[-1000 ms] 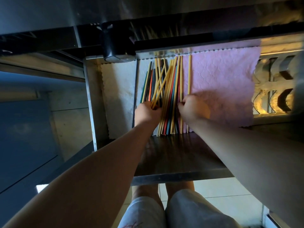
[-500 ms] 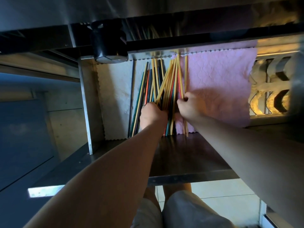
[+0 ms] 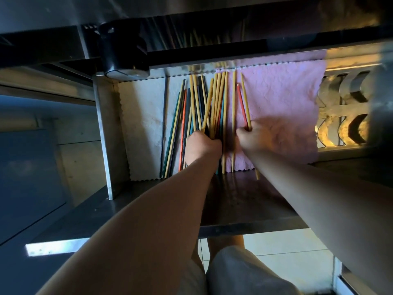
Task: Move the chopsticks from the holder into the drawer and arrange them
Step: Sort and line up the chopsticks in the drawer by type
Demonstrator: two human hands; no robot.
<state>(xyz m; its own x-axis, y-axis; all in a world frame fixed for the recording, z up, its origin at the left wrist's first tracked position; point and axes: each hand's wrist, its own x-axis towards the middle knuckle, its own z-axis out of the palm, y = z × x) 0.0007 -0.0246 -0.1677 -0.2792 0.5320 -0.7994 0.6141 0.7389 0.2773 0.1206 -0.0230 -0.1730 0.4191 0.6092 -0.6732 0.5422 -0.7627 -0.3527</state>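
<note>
1. My left hand (image 3: pixel 203 145) reaches into the drawer (image 3: pixel 106 135), knuckles up, fingers curled over the near part of the main bundle of chopsticks (image 3: pixel 214 103).
2. My right hand (image 3: pixel 253 137) is motion-blurred; it seems to pinch a red chopstick (image 3: pixel 242 105) and a yellow chopstick (image 3: pixel 245 99) near their lower ends.
3. The bundle lies lengthwise in the drawer, fanned and crossing, mostly yellow with green, orange and dark sticks. It straddles the white cloth (image 3: pixel 144 124) and the pink cloth (image 3: pixel 287 103).
4. Half a second ago the right hand was against the bundle; now its two sticks slant apart from it over the pink cloth.
</note>
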